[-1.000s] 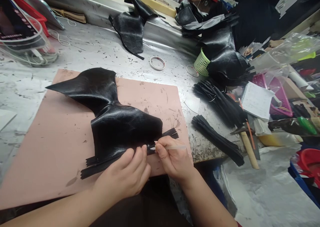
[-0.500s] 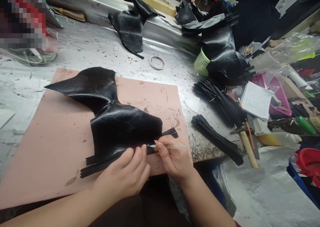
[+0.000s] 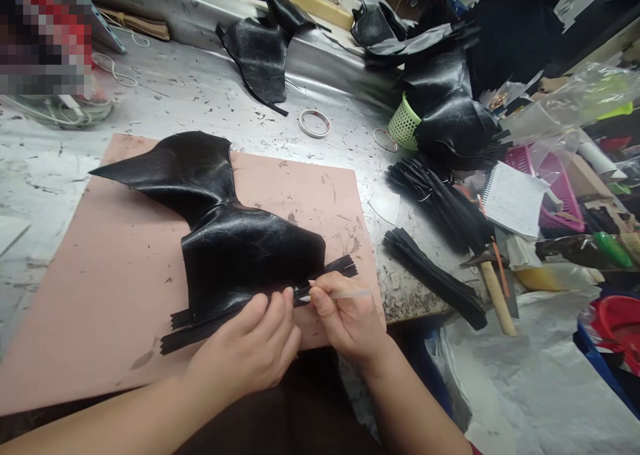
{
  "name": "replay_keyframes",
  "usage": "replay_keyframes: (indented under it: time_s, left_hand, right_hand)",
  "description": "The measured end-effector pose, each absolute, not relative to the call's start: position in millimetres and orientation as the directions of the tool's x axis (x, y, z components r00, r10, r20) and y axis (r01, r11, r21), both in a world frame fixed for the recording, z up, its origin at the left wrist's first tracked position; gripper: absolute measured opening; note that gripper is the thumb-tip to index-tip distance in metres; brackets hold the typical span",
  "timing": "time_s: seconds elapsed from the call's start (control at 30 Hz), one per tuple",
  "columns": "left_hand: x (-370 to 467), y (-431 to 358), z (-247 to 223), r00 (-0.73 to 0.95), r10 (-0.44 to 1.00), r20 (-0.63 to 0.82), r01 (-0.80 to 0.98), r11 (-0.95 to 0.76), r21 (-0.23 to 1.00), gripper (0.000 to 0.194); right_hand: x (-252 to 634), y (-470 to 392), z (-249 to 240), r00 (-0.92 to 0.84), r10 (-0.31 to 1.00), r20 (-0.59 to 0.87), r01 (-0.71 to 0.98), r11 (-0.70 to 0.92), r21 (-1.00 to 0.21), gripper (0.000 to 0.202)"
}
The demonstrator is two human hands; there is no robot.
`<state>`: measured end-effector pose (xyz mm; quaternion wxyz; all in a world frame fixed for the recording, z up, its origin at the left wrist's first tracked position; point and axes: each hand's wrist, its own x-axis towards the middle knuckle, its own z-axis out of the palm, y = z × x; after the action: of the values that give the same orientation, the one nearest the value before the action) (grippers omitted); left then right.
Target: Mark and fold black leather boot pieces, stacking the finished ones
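Note:
A black leather piece (image 3: 255, 251), sewn from two panels, lies on a pinkish board. Along its near edge runs a black zipper (image 3: 187, 335), its tape ends poking out at both sides. My left hand (image 3: 255, 345) has its fingers closed together on the zipper and the leather's edge; the fingertips' undersides are hidden. In my right hand (image 3: 350, 318), pinched between thumb and fingers, is a slim whitish pen-like tool (image 3: 353, 294). Its pale tip is at the zipper, just right of my left fingertips.
The board (image 3: 100, 295) covers the near bench. Beyond it are a tape roll (image 3: 315, 124), another leather piece (image 3: 260, 58) and a green basket (image 3: 404, 125). To the right lie zipper bundles (image 3: 433, 278), a notebook (image 3: 515, 201) and a wooden-handled hammer (image 3: 497, 299).
The whitish tool's tip has shifted slightly down along the zipper. My left hand stays nearly still. At the back, another person's hand has left the leather pile.

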<state>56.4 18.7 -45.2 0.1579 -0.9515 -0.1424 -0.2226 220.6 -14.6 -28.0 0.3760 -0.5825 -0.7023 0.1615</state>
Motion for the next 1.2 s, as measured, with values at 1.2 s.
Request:
replay_keyframes:
  time_s: [1.2]
  left_hand:
    - [56.7, 20.5, -41.7, 0.869, 0.183, 0.459, 0.324, -0.913, -0.249, 0.03]
  right_hand:
    - [220.2, -17.9, -32.8, -0.018, 0.917, 0.398, 0.645, 0.314, -0.696, 0.016]
